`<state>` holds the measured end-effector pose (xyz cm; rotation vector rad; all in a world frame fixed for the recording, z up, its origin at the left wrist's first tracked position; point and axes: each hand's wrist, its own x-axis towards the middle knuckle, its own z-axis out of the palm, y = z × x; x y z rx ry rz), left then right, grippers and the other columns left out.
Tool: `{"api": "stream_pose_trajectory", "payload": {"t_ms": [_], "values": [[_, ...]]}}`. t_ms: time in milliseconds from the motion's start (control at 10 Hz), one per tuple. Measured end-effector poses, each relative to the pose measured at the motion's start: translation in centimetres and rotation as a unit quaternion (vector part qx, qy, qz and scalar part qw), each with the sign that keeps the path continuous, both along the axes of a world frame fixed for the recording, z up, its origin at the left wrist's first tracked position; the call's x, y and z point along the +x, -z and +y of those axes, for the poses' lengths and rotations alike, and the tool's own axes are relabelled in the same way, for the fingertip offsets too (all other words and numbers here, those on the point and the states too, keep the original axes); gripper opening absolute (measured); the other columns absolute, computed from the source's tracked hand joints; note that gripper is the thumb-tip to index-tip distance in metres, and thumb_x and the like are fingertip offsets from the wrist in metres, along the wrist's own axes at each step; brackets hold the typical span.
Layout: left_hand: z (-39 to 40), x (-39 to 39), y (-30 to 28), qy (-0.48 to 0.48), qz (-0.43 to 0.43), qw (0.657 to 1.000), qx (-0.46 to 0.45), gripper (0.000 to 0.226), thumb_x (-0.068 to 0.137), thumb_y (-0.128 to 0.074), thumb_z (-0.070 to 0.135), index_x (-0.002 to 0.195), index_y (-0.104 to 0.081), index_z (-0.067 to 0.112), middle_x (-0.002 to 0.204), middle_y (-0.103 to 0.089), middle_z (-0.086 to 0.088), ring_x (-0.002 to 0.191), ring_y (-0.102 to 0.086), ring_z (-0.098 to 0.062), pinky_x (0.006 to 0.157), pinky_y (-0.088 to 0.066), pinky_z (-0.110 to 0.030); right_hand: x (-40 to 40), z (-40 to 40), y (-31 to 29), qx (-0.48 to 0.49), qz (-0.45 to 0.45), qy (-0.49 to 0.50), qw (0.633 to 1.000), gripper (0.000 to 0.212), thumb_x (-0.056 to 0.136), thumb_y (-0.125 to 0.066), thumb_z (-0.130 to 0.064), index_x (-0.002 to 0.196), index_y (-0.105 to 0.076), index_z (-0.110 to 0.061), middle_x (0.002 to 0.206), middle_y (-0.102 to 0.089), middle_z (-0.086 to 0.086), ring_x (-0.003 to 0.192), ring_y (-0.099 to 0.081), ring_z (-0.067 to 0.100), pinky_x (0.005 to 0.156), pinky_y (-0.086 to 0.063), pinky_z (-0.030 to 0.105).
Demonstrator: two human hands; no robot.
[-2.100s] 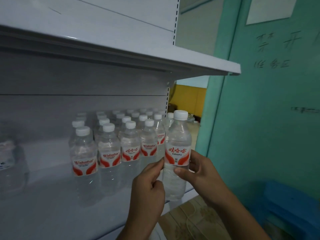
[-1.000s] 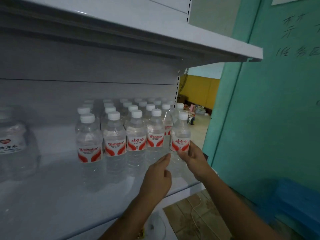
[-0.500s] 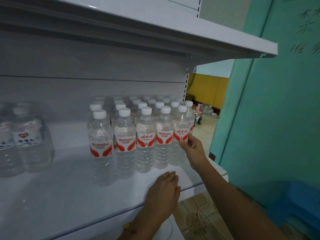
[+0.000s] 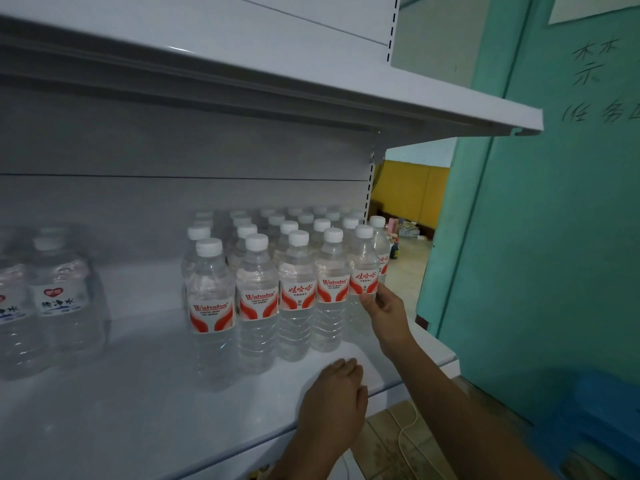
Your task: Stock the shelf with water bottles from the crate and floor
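Bottle [image 4: 363, 271]: upright at the right end of the front row on the shelf [image 4: 138, 410], touching its neighbour.
Right hand [image 4: 384, 306]: fingers curled on the bottle below the label.
Left hand [image 4: 334, 403]: relaxed, empty, resting on the shelf.
Handling: likely full and heavy; thin walls give, smooth plastic slips.
Hold: the ribbed waist.

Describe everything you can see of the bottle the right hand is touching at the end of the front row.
The clear plastic water bottle with a white screw cap stands upright, capped, on the white metal shelf, rightmost in the front row. Its white label carries red swooshes and red Chinese characters. The right hand grips it just below the label; its neighbour stands close on the left. It looks full.
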<state>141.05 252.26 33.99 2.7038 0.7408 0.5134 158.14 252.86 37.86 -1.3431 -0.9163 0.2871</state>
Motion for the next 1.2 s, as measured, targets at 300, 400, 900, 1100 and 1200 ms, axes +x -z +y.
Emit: {"api": "stream_pose_trajectory", "payload": {"t_ms": [300,400,900,1100,1200], "values": [[0.9,0.2,0.3,0.007,-0.036,0.997,-0.071,0.045,0.101,-0.036,0.032,0.145,-0.037,0.022,0.152,-0.032,0.009,0.141,-0.025,-0.006,0.115,-0.016,-0.021,-0.2,-0.6,-0.2,-0.039,0.021,-0.012,0.999,0.034,0.095,-0.060,-0.025,0.129,-0.061,-0.020,0.120,-0.069,-0.006,0.112,-0.062,0.009,0.092,-0.048,0.028],[1.1,0.5,0.3,0.009,-0.035,0.996,-0.078,0.043,0.101,-0.036,0.028,0.144,-0.040,0.021,0.151,-0.035,0.007,0.140,-0.027,-0.006,0.114,-0.015,-0.019,-0.3,-1.1,-0.6,-0.052,0.019,-0.014,0.998,0.033,0.096,-0.059,-0.024,0.129,-0.061,-0.022,0.120,-0.068,-0.007,0.110,-0.062,0.006,0.088,-0.049,0.025],[2.8,-0.9,-1.2,-0.014,-0.075,0.993,-0.090,0.042,0.100,-0.039,0.030,0.140,-0.046,0.020,0.143,-0.047,0.004,0.130,-0.043,-0.010,0.109,-0.028,-0.020,-0.5,-0.7,-0.4,-0.080,0.003,0.001,0.997,0.035,0.097,-0.057,-0.030,0.131,-0.058,-0.027,0.126,-0.065,-0.007,0.118,-0.059,0.015,0.100,-0.047,0.041],[2.6,-2.9,-4.9,-0.021,-0.136,0.986,-0.091,0.037,0.099,-0.044,0.032,0.134,-0.051,0.026,0.136,-0.053,0.010,0.122,-0.049,-0.006,0.102,-0.032,-0.016,-1.1,-1.5,-1.9,-0.101,-0.026,0.007,0.994,0.036,0.095,-0.061,-0.027,0.130,-0.056,-0.023,0.122,-0.062,-0.009,0.111,-0.060,0.013,0.095,-0.047,0.037],[1.9,-5.0,-7.3,-0.004,-0.163,0.982,-0.092,0.034,0.099,-0.045,0.031,0.131,-0.055,0.026,0.132,-0.056,0.011,0.118,-0.050,-0.004,0.095,-0.030,-0.010,-1.3,-2.5,-2.4,-0.097,-0.022,0.077,0.992,0.053,0.093,-0.063,-0.029,0.141,-0.046,-0.017,0.138,-0.053,0.000,0.124,-0.053,0.024,0.100,-0.044,0.042]]}}
